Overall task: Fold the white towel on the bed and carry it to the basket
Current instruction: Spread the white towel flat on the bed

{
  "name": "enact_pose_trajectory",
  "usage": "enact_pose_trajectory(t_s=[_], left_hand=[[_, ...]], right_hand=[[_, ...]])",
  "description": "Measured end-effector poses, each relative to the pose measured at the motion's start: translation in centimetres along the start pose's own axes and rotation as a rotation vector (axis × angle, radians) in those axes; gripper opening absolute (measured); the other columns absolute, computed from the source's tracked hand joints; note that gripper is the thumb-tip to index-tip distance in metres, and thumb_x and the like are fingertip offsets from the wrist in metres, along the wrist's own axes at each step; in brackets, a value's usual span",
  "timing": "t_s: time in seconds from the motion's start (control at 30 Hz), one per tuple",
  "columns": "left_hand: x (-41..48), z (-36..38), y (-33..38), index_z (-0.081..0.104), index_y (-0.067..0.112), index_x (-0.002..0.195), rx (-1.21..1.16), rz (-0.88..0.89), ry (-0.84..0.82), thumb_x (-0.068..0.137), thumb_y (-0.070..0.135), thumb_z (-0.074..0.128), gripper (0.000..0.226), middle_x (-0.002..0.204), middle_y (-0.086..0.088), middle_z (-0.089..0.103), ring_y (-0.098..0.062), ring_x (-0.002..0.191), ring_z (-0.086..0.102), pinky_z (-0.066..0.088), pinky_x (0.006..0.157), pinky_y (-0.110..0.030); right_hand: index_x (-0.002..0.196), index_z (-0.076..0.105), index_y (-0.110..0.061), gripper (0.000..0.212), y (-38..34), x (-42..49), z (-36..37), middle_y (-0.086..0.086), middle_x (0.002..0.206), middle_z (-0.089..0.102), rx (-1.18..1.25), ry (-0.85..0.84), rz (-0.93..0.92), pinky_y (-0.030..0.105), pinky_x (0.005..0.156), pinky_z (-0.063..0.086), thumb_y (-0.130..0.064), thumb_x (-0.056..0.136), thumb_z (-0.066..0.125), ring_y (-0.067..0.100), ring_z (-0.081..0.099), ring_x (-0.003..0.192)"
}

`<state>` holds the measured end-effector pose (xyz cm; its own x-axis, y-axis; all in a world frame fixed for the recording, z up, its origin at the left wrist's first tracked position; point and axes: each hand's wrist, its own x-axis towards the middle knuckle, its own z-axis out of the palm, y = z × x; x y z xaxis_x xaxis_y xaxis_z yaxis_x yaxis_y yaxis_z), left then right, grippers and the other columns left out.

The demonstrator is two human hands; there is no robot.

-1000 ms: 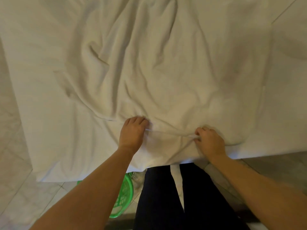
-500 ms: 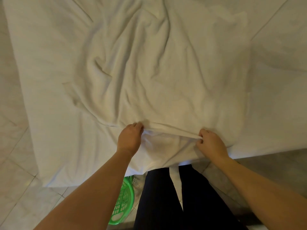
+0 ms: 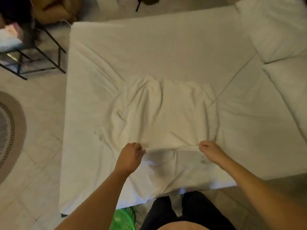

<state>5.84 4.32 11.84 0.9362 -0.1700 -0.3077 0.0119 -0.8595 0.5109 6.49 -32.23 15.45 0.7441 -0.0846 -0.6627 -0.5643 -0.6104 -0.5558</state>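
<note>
bed (image 3: pixel 166 52): white sheet, fills most of the view
towel (image 3: pixel 164 113): white, rumpled, on bed's near half
basket (image 3: pixel 123 219): green, on floor under left forearm
left hand (image 3: pixel 130 157): grip pinches towel's near edge
right hand (image 3: pixel 211 152): same edge, taut between the 2

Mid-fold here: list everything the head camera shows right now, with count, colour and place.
rumpled white towel: one, white, middle of bed, near edge lifted
white-sheeted bed: one, white, fills centre
white pillow: one, white, bed's top right
green plastic basket: one, green, floor at bottom edge, partly hidden
black metal rack: one, black, top left on floor
round patterned rug: one, grey-brown, left edge
pale tiled floor: light, left of bed
left hand: pinching towel's near edge
right hand: pinching same edge
</note>
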Motion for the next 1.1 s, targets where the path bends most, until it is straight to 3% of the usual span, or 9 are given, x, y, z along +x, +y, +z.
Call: enact_pose_trajectory(t_s=[0.1,0.23,0.33,0.4,0.5,0.63,0.8,1.0,1.1], left_hand=[[-1.0,-3.7,2.0,0.057,0.027,0.081,-0.112,-0.023,0.054,0.102,0.044,0.058,0.027,0.079,0.009,0.058,-0.011,0.078,0.055,0.046,0.070,-0.031],[-1.2,-8.0,5.1,0.059,0.026,0.081,-0.322,-0.090,0.076,0.101,0.049,0.058,0.030,0.073,0.004,0.063,-0.007,0.067,0.058,0.046,0.066,-0.029],[-0.9,-10.3,7.5,0.062,0.021,0.087,-0.446,-0.087,0.103,0.100,0.046,0.062,0.028,0.070,0.003,0.065,-0.010,0.061,0.055,0.045,0.062,-0.028],[-0.7,-11.4,8.8,0.065,0.021,0.089,-0.463,-0.077,0.125,0.099,0.045,0.066,0.025,0.065,0.007,0.058,-0.008,0.057,0.049,0.041,0.058,-0.025],[-0.7,-12.0,10.2,0.069,0.022,0.087,-0.415,-0.053,0.114,0.095,0.048,0.068,0.028,0.065,0.007,0.057,-0.006,0.057,0.048,0.040,0.058,-0.025],[-1.7,-11.6,11.5,0.068,0.020,0.078,-0.283,-0.099,0.052,0.084,0.062,0.071,0.043,0.064,0.003,0.061,-0.004,0.056,0.053,0.042,0.058,-0.025],[-3.6,-8.9,11.8,0.067,0.019,0.076,-0.155,-0.245,-0.012,0.077,0.069,0.069,0.050,0.063,0.007,0.059,-0.007,0.056,0.054,0.042,0.057,-0.025],[-5.3,-3.7,9.1,0.068,0.014,0.078,-0.168,-0.367,-0.144,0.077,0.070,0.066,0.056,0.071,-0.002,0.066,-0.006,0.061,0.056,0.042,0.060,-0.024],[-5.1,-2.4,7.5,0.065,0.014,0.072,-0.196,-0.428,-0.217,0.077,0.070,0.067,0.056,0.065,0.005,0.058,-0.004,0.059,0.052,0.040,0.060,-0.022]], right_hand=[[0.062,0.048,-0.022,0.029,-2.6,-1.7,-3.7,-0.005,0.061,0.044,-0.020,-0.029,-0.105,0.029,0.061,0.032,-0.012,0.088,0.055,0.014,0.044,0.062],[0.080,0.065,-0.024,0.012,-5.3,-4.1,-7.6,-0.011,0.065,0.057,-0.116,-0.047,-0.242,0.026,0.058,0.040,-0.036,0.078,0.067,0.010,0.052,0.058],[0.088,0.069,-0.033,0.021,-6.4,-4.8,-9.9,-0.015,0.085,0.066,-0.205,0.025,-0.347,0.025,0.070,0.047,-0.052,0.081,0.069,0.003,0.062,0.079],[0.084,0.068,-0.035,0.016,-6.9,-4.9,-11.4,-0.014,0.091,0.065,-0.213,0.073,-0.413,0.025,0.073,0.046,-0.051,0.086,0.068,0.002,0.062,0.086],[0.072,0.064,-0.030,0.022,-7.3,-5.0,-13.4,-0.006,0.083,0.058,-0.257,0.125,-0.525,0.025,0.069,0.043,-0.036,0.092,0.067,0.008,0.059,0.075],[0.066,0.062,-0.032,0.027,-6.5,-4.5,-15.1,-0.004,0.080,0.057,-0.235,0.079,-0.560,0.024,0.071,0.043,-0.027,0.092,0.070,0.010,0.058,0.073],[0.072,0.069,-0.025,0.021,-4.1,-3.1,-15.4,-0.013,0.066,0.064,-0.192,-0.093,-0.476,0.021,0.064,0.042,-0.027,0.093,0.069,-0.001,0.054,0.060],[0.087,0.072,-0.008,0.024,-0.3,-0.3,-13.4,0.002,0.069,0.059,-0.208,-0.362,-0.195,0.023,0.055,0.037,-0.031,0.094,0.068,0.012,0.051,0.063],[0.096,0.073,-0.009,0.027,1.2,1.1,-12.5,0.005,0.077,0.066,-0.250,-0.440,-0.003,0.024,0.057,0.041,-0.035,0.090,0.071,0.017,0.056,0.069]])
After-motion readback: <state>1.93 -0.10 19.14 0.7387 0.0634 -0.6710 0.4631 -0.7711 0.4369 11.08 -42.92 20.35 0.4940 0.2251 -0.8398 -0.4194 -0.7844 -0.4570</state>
